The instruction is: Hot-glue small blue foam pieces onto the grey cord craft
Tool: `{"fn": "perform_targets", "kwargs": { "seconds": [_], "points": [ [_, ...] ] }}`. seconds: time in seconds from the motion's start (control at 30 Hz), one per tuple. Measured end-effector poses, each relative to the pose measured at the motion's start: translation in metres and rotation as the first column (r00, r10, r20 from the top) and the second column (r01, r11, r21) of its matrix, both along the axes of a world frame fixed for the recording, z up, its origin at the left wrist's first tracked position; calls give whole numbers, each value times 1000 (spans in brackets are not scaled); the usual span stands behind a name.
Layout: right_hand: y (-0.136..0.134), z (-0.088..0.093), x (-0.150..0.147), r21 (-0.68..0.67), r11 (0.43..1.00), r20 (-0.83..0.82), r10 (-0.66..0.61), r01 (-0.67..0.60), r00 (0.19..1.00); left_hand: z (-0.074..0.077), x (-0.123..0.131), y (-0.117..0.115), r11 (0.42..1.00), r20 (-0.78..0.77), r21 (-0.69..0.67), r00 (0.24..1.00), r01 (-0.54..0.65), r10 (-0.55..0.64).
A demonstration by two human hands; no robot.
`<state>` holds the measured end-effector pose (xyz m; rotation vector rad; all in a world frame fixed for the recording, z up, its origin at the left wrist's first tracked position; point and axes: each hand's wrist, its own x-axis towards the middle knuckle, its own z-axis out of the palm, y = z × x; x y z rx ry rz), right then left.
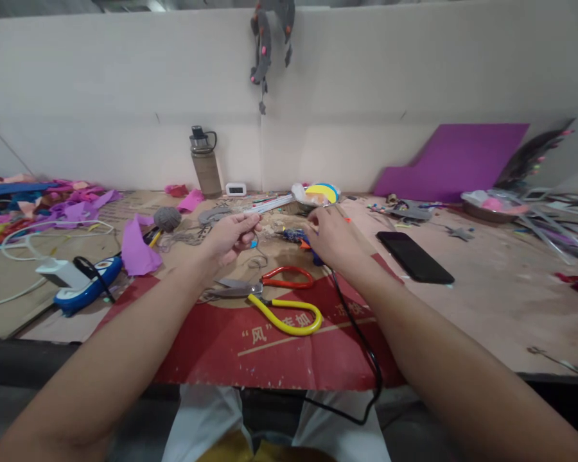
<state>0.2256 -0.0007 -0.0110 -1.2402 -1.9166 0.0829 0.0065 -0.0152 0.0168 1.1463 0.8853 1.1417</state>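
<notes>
My left hand [234, 236] is closed in a pinch, thumb against forefinger, with a thin strand of grey yarn [259, 262] trailing below the fingertips to the board. Across a small gap, my right hand [330, 234] has its fingers curled down; what lies between the fingertips is hidden. Under and beside that hand is a dark blue tool with orange parts [293, 235], apparently a hot glue gun, partly covered; a black cord [354, 314] runs from there over the table edge. Scissors [255, 290] with one red and one yellow handle lie spread open nearer to me.
Left are a grey yarn ball [168, 219], purple felt [139, 247] and a blue power strip [89, 285] with a white charger. A bottle [205, 167] and small clock [236, 189] stand behind. Right lie a black phone [414, 256], a grey star [460, 232] and purple sheet [453, 163].
</notes>
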Motion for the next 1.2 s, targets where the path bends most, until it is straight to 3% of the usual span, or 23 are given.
{"fn": "perform_targets", "kwargs": {
  "seconds": [0.17,0.3,0.6,0.77,0.97,1.2],
  "points": [
    [-17,7,-25,138,970,-166,222,-200,961,0,5,-3,998,-21,12,998,65,-65],
    [-23,5,-32,175,955,-142,265,-239,954,-4,7,-2,993,-104,48,989,108,-102],
    [-23,1,-33,135,958,-116,271,-255,956,-12,7,-4,985,-230,32,960,169,-157],
    [-24,1,-31,125,969,-128,230,-215,965,-12,10,-6,982,-225,41,959,185,-172],
    [-26,3,-31,152,973,-1,174,-172,985,-10,15,-8,975,-153,27,965,220,-214],
    [-27,4,-33,144,980,26,136,-138,990,-10,16,-11,965,-197,35,949,260,-248]
  ]
}}
